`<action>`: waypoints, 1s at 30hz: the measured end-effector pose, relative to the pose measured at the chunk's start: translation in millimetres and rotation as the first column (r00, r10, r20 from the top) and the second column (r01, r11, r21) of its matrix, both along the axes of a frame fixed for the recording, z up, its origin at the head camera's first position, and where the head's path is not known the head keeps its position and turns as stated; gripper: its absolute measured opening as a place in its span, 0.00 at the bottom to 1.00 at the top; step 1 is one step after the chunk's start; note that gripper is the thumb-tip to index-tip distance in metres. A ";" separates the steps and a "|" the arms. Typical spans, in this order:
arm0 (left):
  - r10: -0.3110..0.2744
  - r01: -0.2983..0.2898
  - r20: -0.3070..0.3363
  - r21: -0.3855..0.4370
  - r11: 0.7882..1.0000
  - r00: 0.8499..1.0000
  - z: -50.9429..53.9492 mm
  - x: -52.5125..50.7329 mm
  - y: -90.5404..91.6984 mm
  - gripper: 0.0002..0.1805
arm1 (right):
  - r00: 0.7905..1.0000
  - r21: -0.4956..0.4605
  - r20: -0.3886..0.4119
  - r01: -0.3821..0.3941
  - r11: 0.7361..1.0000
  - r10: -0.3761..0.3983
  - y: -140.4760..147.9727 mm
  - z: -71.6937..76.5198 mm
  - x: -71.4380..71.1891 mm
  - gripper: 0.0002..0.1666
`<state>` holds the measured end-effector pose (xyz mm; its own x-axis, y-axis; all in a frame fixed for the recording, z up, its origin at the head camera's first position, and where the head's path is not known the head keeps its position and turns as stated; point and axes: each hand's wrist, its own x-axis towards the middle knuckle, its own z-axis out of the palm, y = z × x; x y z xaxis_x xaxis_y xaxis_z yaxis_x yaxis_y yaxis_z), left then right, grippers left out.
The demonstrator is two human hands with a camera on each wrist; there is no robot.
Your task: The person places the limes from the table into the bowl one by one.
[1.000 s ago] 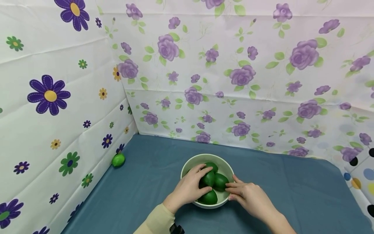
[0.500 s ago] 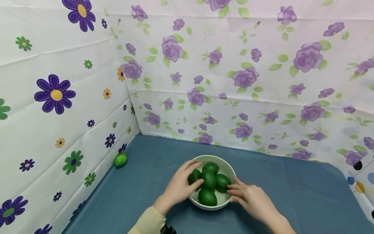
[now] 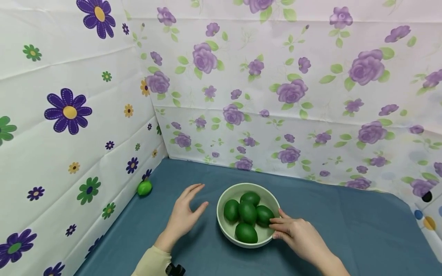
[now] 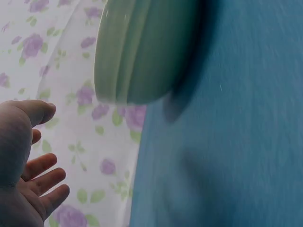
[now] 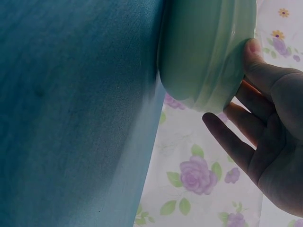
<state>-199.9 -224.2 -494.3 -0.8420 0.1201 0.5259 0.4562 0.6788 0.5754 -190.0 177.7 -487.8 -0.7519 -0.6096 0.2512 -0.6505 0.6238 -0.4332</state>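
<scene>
Several dark green, smooth oval fruits that look like avocados lie in a pale green bowl at the middle of the table in the head view. My left hand hovers left of the bowl, apart from it, fingers spread and holding nothing. In the left wrist view, that hand is at the left, below the bowl. At the bowl's right rim, my right hand holds the edge between fingers and thumb. The right wrist view shows the thumb against the bowl wall.
A bright green lime lies at the table's left edge, against the flower-print left wall. A blue cloth covers the table. Behind it stands a sheet with purple roses.
My left hand has withdrawn from over the fruits in the bowl and moved left, off the bowl, without anything in it. The right hand has stayed at the bowl's right rim.
</scene>
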 end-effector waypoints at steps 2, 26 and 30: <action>0.021 -0.021 -0.001 -0.011 1.000 1.000 -1.7 -0.5 -7.3 0.34 | 1.000 -0.001 0.004 0.003 1.000 -0.003 0.0 1.0 0.2 0.21; 0.208 -0.201 0.046 -0.125 0.972 0.977 -14.3 -2.1 -81.6 0.31 | 1.000 -0.004 0.009 0.017 1.000 -0.017 0.5 -3.0 0.5 0.23; 0.261 -0.249 0.062 -0.150 0.957 0.963 -14.2 -4.9 -94.8 0.30 | 1.000 -0.002 0.003 0.019 1.000 -0.019 1.0 -3.0 0.6 0.23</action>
